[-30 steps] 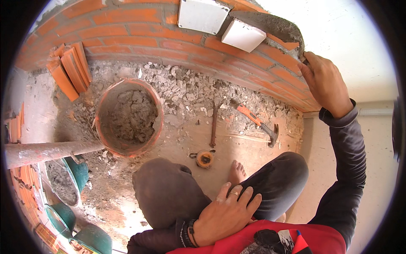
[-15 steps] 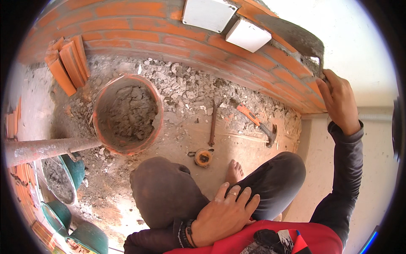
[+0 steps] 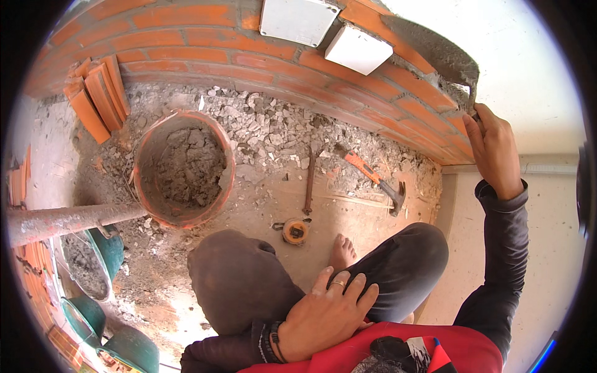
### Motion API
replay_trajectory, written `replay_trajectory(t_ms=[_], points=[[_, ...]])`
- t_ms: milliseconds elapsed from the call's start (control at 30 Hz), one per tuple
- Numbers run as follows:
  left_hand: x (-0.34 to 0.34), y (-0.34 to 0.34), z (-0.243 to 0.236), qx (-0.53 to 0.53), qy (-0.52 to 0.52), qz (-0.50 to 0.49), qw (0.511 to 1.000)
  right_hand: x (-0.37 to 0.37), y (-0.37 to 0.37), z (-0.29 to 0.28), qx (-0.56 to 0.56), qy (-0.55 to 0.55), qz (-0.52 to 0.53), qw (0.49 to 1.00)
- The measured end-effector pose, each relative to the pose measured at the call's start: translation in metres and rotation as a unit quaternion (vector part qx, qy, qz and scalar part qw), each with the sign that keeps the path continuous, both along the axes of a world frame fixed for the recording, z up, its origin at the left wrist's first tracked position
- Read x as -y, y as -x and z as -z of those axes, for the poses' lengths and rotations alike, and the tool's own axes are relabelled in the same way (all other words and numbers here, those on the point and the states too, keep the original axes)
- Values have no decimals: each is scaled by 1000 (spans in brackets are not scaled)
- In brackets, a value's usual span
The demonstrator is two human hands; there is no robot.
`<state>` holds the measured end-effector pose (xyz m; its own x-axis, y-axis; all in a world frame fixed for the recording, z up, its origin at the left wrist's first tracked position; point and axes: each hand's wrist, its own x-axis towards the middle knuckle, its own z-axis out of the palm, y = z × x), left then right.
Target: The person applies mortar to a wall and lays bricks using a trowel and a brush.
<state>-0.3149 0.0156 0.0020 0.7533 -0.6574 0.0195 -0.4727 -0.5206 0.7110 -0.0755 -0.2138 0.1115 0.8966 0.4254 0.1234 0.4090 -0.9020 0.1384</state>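
My right hand [image 3: 495,149] grips the handle of a mortar-coated trowel [image 3: 429,48], its blade lying along the top edge of the brick wall [image 3: 208,53] beside a white wall surface. Just below the blade, two white boxes [image 3: 296,20] are set on the bricks. My left hand [image 3: 324,314], with a ring and dark wristbands, rests spread over my lap and thigh, holding nothing that I can see. An orange bucket of grey mortar [image 3: 185,168] stands on the floor before my knees.
A hammer [image 3: 373,177], a rusty bar [image 3: 310,183] and a tape measure [image 3: 294,231] lie on the rubble-strewn floor. Orange tiles [image 3: 96,99] lean against the wall. At left are a pole [image 3: 74,221], green containers [image 3: 134,348], one holding mortar, and more bricks.
Since a second ago my right hand has moved down and right along the wall top with the trowel, its blade shifting rightward. My left hand has stayed on my lap.
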Motion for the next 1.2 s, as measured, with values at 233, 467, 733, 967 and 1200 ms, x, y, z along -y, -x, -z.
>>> replay_trajectory(t_ms=[233,467,733,967,1200], points=[[4,-1,-1,11,-7,14,1000,4,-9,9,15,18,-30,999],[3,-2,-3,0,-12,19,1000,31,-1,6,35,16,-11,999],[5,0,-1,-6,-30,31,999,77,36,61,-33,-149,28,988],[13,-1,7,-11,-84,43,995,99,31,186,-276,-502,93,815],[24,-6,10,-64,-156,-3,986,79,-6,247,-425,-658,24,621]])
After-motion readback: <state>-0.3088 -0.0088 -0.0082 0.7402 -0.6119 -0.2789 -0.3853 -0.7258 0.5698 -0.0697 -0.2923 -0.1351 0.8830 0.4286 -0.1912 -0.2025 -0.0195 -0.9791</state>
